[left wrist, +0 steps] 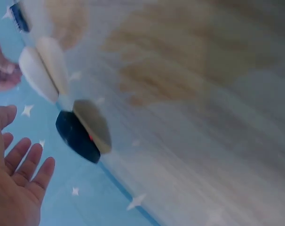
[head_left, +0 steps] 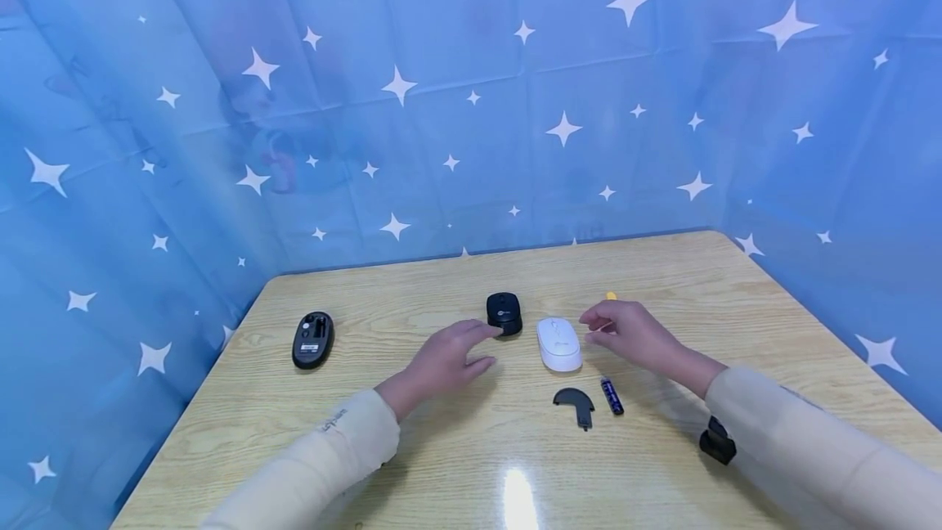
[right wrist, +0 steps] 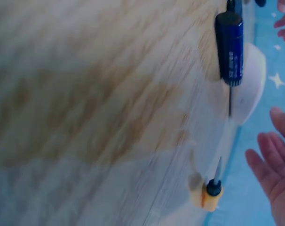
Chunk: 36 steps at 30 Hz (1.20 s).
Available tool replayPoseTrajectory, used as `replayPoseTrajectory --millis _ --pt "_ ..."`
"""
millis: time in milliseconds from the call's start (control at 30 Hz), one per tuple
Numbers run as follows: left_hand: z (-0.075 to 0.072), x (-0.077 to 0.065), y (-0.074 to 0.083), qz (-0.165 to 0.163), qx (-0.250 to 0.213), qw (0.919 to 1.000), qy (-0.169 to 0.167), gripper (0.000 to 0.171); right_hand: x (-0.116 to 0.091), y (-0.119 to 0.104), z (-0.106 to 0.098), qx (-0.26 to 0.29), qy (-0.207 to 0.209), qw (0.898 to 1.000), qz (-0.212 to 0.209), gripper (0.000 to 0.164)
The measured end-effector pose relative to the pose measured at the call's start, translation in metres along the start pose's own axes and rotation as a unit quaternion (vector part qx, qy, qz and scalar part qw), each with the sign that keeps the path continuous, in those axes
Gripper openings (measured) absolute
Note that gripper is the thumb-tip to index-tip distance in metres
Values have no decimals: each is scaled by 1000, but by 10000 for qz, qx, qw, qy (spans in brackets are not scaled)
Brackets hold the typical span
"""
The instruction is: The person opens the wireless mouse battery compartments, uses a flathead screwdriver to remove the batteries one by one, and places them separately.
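Observation:
My left hand [head_left: 445, 362] hovers over the table, its fingers extended toward a black computer mouse [head_left: 504, 308]. A gap separates them in the left wrist view, where the black mouse [left wrist: 76, 135] sits beyond the fingers. To its right lies a white mouse [head_left: 558, 339]. My right hand [head_left: 625, 334] is held just right of the white mouse, its fingers loosely bent and holding nothing. Near that hand, the right wrist view shows a dark blue battery [right wrist: 231, 49] and a screwdriver [right wrist: 213, 193] with a yellow-orange handle. A black T-shaped cover [head_left: 576, 404] lies in front of the white mouse.
At the table's left, another black mouse [head_left: 312, 340] lies upside down with its compartment uncovered. A small black block [head_left: 717, 442] shows beside the right sleeve. A blue star-patterned curtain [head_left: 471, 129] hangs behind the wooden table [head_left: 412, 293].

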<state>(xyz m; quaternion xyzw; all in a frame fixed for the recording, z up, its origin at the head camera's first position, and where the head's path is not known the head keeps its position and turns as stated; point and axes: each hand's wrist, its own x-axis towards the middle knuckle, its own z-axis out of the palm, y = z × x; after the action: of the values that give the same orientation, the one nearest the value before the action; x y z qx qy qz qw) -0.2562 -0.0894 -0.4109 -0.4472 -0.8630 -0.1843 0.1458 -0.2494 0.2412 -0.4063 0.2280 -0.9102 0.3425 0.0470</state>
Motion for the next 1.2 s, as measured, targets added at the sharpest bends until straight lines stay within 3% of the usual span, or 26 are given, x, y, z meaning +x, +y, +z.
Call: replayPoseTrajectory --millis 100,233,367,467,667,800,1033,1200 --pt "8 9 3 548 476 9970 -255 42 3 4 0 -229 -152 9994 -216 27" --pt "14 21 5 1123 961 9871 -615 43 6 8 -2 -373 -370 9974 -485 30" --pt "16 33 7 1437 1296 9751 -1080 44 9 13 -3 -744 -574 9910 -948 35" --pt "17 40 9 1735 1584 9635 -1285 45 12 18 -3 -1141 -645 9803 -1476 37" --pt "26 50 7 2330 2198 9374 -1364 40 15 24 -2 -1529 -652 9596 -2271 39" --pt "32 56 3 2604 2454 9247 -1298 39 16 24 0 -1847 -582 9474 -2549 43" --pt "35 62 4 3060 2795 8973 -1518 45 19 27 0 -2170 -580 9266 -3017 46" --pt "37 64 5 3371 3002 8812 -1403 44 21 30 1 -2284 -479 9092 -3448 45"
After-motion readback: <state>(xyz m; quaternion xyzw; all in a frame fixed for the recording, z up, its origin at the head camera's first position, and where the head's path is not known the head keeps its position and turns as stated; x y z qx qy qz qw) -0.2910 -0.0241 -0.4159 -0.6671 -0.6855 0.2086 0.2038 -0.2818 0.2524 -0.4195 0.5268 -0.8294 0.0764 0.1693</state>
